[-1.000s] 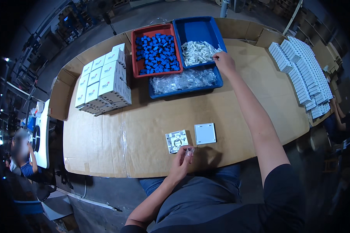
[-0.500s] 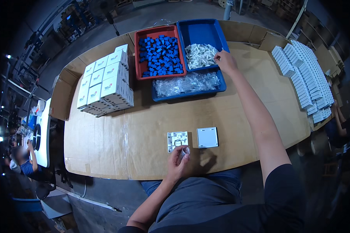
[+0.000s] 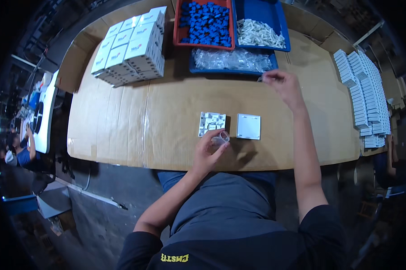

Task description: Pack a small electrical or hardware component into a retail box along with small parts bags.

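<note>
A person's two bare hands work over a cardboard-covered table [image 3: 176, 121], seen from above. The left hand [image 3: 205, 155], near the table's front edge, holds a clear plastic piece [image 3: 218, 141] between curled fingers and thumb, which stand a little apart around it. The piece's rounded rim faces up and to the right, its body reaching back toward the palm; its long axis seems to slant that way, though the fingers hide part of it.

The right hand [image 3: 286, 87] is raised farther out, just in front of a low blue tray [image 3: 225, 71] of crumpled clear plastic [image 3: 232, 60]. Its thumb and fingertips are pinched close on a small pale piece [image 3: 260, 79], too blurred for its direction to be told.

Just beyond the left fingertips lies a square white housing [image 3: 212, 123], its detailed inner side up. To its right, apart from it, lies a flat white square panel [image 3: 248, 126]. Both sit nearly straight to the table; being square, neither has a clear long axis.

Farther back, a red tray [image 3: 203, 45] holds blue parts [image 3: 207, 22]; beside it, another blue tray [image 3: 259, 9] holds slim white parts [image 3: 259, 33].
</note>
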{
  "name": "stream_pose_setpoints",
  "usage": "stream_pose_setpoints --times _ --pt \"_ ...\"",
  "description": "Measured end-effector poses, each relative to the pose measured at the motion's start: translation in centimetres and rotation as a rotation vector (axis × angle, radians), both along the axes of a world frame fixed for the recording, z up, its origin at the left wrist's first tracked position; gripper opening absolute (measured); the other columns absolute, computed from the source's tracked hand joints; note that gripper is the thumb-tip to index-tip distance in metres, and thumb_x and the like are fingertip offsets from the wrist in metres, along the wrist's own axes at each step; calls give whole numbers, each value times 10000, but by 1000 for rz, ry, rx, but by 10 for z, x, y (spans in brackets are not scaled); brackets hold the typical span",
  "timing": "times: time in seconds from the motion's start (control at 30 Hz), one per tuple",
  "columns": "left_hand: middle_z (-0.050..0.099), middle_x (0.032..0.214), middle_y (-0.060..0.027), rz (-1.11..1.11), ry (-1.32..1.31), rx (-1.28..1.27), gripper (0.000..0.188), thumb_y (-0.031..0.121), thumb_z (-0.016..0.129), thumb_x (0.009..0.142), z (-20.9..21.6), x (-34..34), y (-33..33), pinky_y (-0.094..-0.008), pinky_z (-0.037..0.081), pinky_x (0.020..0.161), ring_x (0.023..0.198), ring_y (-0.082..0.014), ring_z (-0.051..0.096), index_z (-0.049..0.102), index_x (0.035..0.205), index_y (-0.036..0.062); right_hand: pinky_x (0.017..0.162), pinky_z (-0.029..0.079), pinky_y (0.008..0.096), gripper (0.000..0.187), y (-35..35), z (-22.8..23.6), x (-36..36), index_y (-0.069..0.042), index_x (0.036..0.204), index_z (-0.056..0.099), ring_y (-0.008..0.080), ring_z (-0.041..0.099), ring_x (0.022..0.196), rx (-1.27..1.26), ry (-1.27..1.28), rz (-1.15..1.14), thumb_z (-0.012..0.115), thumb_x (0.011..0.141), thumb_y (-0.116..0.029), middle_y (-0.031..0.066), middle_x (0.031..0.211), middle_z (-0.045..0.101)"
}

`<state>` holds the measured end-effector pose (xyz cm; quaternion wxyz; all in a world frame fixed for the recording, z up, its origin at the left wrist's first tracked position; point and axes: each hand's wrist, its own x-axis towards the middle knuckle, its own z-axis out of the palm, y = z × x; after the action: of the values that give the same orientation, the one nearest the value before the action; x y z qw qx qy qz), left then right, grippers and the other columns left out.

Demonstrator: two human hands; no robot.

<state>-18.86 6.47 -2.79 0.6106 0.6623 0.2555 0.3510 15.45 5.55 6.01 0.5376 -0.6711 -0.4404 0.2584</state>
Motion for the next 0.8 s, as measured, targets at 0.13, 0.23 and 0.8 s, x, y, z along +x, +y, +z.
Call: stream_pose_setpoints --times 0.13,0.23,0.8 --pt "697 1193 -115 -2 35 51 441 62 803 930 2 -2 -3 -326 571 887 1076 -207 705 658 1343 10 635 444 212 114 -45 -10 -94 -1 1017 802 -3 535 718 -243 141 204 812 931 -75 -44 865 712" --pt "704 1209 -123 14 43 143 455 65 814 916 -4 -4 -4 -333 545 938 1099 -226 696 655 1338 3 624 429 239 111 -60 -8 -129 -8 996 798 29 514 696 -237 196 230 816 917 -85 -34 814 690" --pt "700 1211 -128 -3 -12 160 442 20 796 905 0 -5 -3 -330 539 966 1118 -235 691 662 1326 2 1001 526 352 213 -65 -14 -163 20 1155 757 247 657 1176 -256 -105 426 652 1041 -125 109 1381 655"
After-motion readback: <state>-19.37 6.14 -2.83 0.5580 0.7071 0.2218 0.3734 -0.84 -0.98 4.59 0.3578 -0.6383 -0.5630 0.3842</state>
